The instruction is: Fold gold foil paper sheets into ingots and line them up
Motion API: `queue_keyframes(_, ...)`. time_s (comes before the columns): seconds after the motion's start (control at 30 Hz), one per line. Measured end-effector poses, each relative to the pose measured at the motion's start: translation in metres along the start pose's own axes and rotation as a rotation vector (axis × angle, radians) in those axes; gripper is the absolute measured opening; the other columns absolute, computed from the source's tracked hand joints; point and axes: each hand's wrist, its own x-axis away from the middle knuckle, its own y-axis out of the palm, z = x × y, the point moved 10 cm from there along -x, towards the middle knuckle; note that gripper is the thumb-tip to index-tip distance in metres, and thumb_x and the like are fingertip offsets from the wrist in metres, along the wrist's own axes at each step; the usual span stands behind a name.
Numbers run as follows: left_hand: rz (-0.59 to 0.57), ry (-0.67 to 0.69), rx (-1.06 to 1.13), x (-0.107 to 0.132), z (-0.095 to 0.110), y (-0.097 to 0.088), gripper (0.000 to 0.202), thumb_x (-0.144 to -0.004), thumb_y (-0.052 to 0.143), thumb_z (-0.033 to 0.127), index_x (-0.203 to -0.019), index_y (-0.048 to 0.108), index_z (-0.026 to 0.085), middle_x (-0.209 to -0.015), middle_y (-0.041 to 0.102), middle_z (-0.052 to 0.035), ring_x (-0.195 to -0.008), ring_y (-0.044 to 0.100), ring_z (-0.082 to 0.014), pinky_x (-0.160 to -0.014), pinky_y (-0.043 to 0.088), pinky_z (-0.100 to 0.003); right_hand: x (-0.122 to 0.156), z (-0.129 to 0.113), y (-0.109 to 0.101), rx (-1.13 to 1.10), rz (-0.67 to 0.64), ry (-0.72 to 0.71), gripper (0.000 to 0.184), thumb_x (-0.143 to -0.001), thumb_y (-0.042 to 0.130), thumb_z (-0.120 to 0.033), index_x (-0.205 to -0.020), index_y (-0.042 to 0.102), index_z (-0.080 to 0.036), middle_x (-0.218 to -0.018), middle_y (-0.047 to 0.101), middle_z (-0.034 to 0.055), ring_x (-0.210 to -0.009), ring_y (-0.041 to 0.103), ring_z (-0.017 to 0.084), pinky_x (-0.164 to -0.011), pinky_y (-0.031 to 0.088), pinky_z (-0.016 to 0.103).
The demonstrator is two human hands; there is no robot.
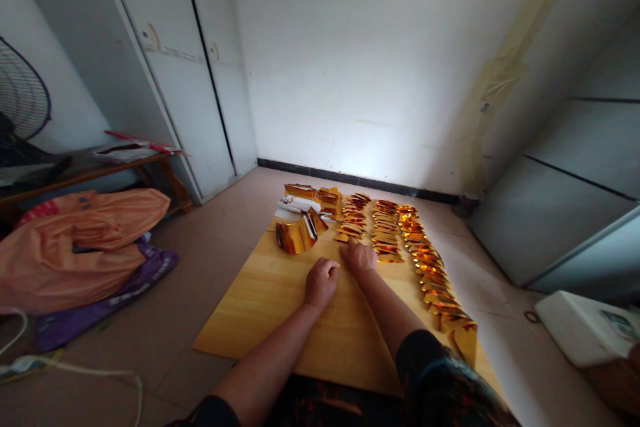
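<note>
My right hand [361, 258] reaches over the wooden board with its fingertips closed on a folded gold foil paper [345, 238] at the near end of a row. My left hand [321, 282] rests just above the board to its left, fingers curled inward; whether anything is in them is hidden. More folded gold papers stand in a middle row [387, 230] and in a long right row [430, 270]. Ahead of my left hand lies a curved stack of gold foil sheets [297, 235], bowed upward at its ends.
Behind the curved stack are a white packet [300, 205] and more gold sheets [330, 201]. The wooden board [250, 310] lies low over a tiled floor. Orange cloth-like bags [95, 247], a purple bag [107, 297] and a fan [23, 90] are left. A white box [580, 327] is right.
</note>
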Motion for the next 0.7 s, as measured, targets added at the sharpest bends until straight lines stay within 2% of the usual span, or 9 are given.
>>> queue_keyframes(0.23,-0.004,0.004,-0.006,0.000,0.001,0.001,0.021,-0.076,0.049,0.003,-0.078,0.065,0.017,-0.081,0.064,-0.0014,-0.080,0.060,-0.0130,-0.077,0.045,-0.024,0.005,-0.002,-0.002,0.004,0.017,-0.024,0.037,-0.091,0.039,-0.043,-0.113,0.056,-0.019,-0.084,0.068,0.0123,-0.077,0.067,0.024,-0.064,0.044,0.029)
queue_keyframes(0.33,-0.009,0.003,-0.012,0.000,0.001,0.001,0.022,-0.076,0.049,0.002,-0.077,0.064,0.018,-0.081,0.064,-0.0012,-0.081,0.059,-0.0128,-0.078,0.045,-0.024,0.009,-0.004,-0.006,0.027,0.054,-0.059,0.041,-0.093,0.037,-0.043,-0.123,0.052,-0.019,-0.085,0.068,0.0123,-0.075,0.066,0.023,-0.065,0.045,0.029)
queue_keyframes(0.53,-0.026,-0.010,-0.025,0.000,0.001,0.001,0.021,-0.076,0.049,0.004,-0.077,0.065,0.018,-0.081,0.064,-0.0011,-0.080,0.059,-0.0128,-0.076,0.045,-0.023,0.007,-0.014,-0.006,0.105,0.016,-0.119,0.053,-0.092,0.038,-0.052,-0.140,0.039,-0.028,-0.090,0.070,0.0107,-0.077,0.066,0.023,-0.064,0.045,0.031)
queue_keyframes(0.7,-0.028,-0.015,-0.019,0.000,0.002,0.000,0.022,-0.075,0.049,0.003,-0.077,0.065,0.018,-0.081,0.064,-0.0011,-0.080,0.059,-0.0131,-0.077,0.045,-0.024,0.000,-0.021,-0.004,0.122,-0.007,-0.137,0.053,-0.090,0.037,-0.058,-0.133,0.047,-0.029,-0.086,0.071,0.0100,-0.080,0.067,0.025,-0.063,0.044,0.030)
